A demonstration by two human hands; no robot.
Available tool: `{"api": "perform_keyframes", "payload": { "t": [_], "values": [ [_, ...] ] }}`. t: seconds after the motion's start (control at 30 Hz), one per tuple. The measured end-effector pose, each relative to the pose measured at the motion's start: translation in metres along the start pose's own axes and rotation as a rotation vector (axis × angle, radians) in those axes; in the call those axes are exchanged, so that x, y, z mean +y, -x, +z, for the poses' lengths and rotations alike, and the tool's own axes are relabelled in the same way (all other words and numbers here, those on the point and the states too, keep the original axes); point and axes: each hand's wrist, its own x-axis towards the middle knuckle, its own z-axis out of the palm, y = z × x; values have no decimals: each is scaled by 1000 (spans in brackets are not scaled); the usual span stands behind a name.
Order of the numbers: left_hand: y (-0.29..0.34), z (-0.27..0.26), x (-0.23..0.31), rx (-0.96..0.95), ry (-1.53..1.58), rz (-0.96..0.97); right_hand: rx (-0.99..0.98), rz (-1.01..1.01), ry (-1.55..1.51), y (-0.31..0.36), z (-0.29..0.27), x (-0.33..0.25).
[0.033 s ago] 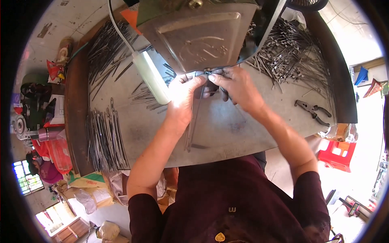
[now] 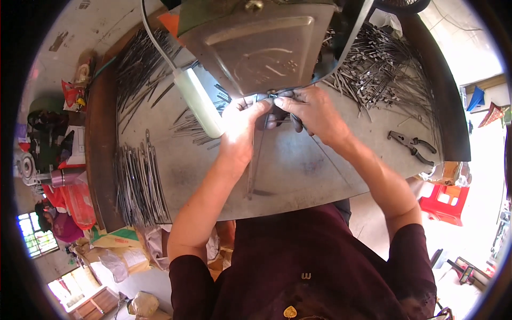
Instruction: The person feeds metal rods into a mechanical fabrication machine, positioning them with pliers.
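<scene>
Beneath the metal housing of a machine (image 2: pixel 261 50), my two hands meet at its lower edge. My left hand (image 2: pixel 245 120) is closed, thumb and fingers pinching a thin metal strip (image 2: pixel 258 152) that hangs down toward the table's front edge. My right hand (image 2: pixel 314 113) is closed too, its thumb tip close to the left one. From under it a thin metal rod (image 2: pixel 332 162) slants down to the right. The pinched ends are dark and partly hidden by fingers and housing. A lit white lamp (image 2: pixel 198 102) shines beside my left wrist.
Upright-lying metal strips (image 2: pixel 140 184) form a bundle at the left. Two more piles, dark strips (image 2: pixel 140 66) and bent-ended strips (image 2: pixel 373 69), lie at the far left and far right. Pliers (image 2: pixel 410 146) rest on the grey table (image 2: pixel 298 186). A red stool (image 2: pixel 442 204) stands beyond its right edge.
The thin rod under my right hand now shows stretching down to the right, where before it was faint. My right forearm has shifted slightly; my left hand stays nearly in place.
</scene>
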Motion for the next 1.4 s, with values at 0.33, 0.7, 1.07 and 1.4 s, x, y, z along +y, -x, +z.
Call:
{"api": "perform_keyframes", "payload": {
  "t": [0.33, 0.7, 1.07, 1.4],
  "values": [
    [14, 2, -15, 16, 50, 19, 65, 133, -323, 30, 8, 8],
    [14, 3, -12, 36, -21, 94, 23, 144, -244, 28, 3, 5],
    [2, 6, -6, -29, -37, 164, 67, 108, -193, 18, 5, 5],
    [4, 14, -25, 108, 70, 176, 63, 152, -317, 19, 9, 20]
  ]
}}
